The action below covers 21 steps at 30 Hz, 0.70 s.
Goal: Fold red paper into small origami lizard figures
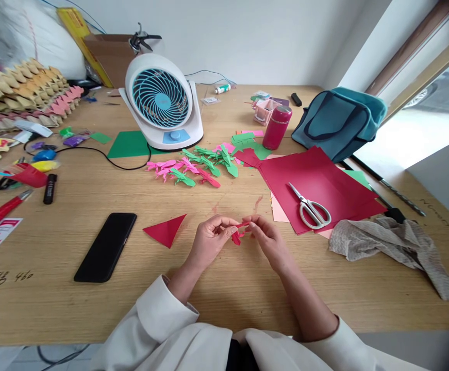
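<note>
Between my two hands is a small folded piece of red paper, held just above the wooden table. My left hand pinches its left end between thumb and fingers. At the other end, the fingertips of my right hand are closed on the same paper. Its exact shape is partly hidden by my fingers. To the left of my hands lies a flat red paper triangle. Beyond them sits a group of folded paper figures in green, pink and red.
A black phone lies at left, near a black marker. Scissors rest on red paper sheets at right, beside a crumpled cloth. Farther back stand a white fan, a red thermos and a teal bag.
</note>
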Available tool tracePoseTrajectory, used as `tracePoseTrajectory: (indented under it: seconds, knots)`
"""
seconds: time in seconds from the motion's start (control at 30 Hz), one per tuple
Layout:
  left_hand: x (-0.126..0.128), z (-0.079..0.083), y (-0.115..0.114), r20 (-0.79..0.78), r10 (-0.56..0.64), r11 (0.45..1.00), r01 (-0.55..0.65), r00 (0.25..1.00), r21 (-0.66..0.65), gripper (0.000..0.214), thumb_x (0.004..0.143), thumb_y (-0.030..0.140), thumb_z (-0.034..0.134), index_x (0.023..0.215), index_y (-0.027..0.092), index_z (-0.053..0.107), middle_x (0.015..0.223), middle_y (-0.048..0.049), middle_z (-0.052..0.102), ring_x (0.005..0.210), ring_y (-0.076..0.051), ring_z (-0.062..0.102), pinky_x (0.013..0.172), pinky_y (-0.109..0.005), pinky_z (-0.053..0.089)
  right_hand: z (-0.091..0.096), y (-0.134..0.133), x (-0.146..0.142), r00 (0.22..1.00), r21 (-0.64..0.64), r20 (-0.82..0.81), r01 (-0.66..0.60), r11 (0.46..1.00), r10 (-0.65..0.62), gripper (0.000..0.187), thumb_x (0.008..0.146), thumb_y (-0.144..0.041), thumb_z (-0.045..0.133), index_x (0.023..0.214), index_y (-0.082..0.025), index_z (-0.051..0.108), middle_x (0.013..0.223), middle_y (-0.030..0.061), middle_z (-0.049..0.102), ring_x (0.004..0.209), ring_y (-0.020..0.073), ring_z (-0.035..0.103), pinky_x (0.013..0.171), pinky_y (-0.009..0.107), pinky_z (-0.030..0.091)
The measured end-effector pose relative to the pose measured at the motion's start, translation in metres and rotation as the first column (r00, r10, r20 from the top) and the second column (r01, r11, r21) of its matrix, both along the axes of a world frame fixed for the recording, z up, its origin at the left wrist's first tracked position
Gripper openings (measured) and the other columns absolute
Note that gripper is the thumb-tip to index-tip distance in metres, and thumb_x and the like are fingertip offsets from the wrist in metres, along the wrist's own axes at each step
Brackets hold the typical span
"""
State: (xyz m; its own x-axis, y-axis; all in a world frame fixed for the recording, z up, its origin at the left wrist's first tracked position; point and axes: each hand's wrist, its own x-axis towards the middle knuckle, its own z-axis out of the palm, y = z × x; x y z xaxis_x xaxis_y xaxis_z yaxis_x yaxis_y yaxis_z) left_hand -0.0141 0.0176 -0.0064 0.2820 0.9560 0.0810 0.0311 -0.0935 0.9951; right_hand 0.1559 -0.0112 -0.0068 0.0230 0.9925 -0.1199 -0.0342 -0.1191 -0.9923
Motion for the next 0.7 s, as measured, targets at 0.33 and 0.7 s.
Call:
tracePoseTrajectory:
  seconds: [0.33, 0.7]
  knots:
    - [0.004, 0.0, -0.004, 0.019, 0.027, 0.981, -0.023, 0.999, -0.195, 0.018, 0.076, 0.032, 0.072, 0.085, 0.016, 0.074, 0.072, -0.0032, 0.071, 0.056, -0.011, 0.061, 0.038, -0.015, 0.045, -0.003, -0.007, -0.009, 0.985, 0.153, 0.158, -0.091, 0.984, 0.066, 0.018, 0.085, -0.035, 0.066, 0.095, -0.021, 0.059, 0.082, 0.0024, 0.065, 0.073, 0.0161, 0.06, 0.07, 0.03, 0.048]
    - [0.006, -0.005, -0.007, -0.03, 0.01, 0.973, -0.017, 1.0, -0.229, 0.02, 0.078, 0.027, 0.067, 0.093, 0.017, 0.076, 0.088, -0.0056, 0.075, 0.064, -0.014, 0.066, 0.037, -0.015, 0.049, -0.005, -0.007, -0.016, 0.897, 0.306, 0.432, -0.045, 0.951, -0.097, 0.016, 0.083, -0.017, 0.063, 0.098, -0.022, 0.058, 0.085, 0.0017, 0.064, 0.074, 0.0159, 0.061, 0.069, 0.03, 0.047]
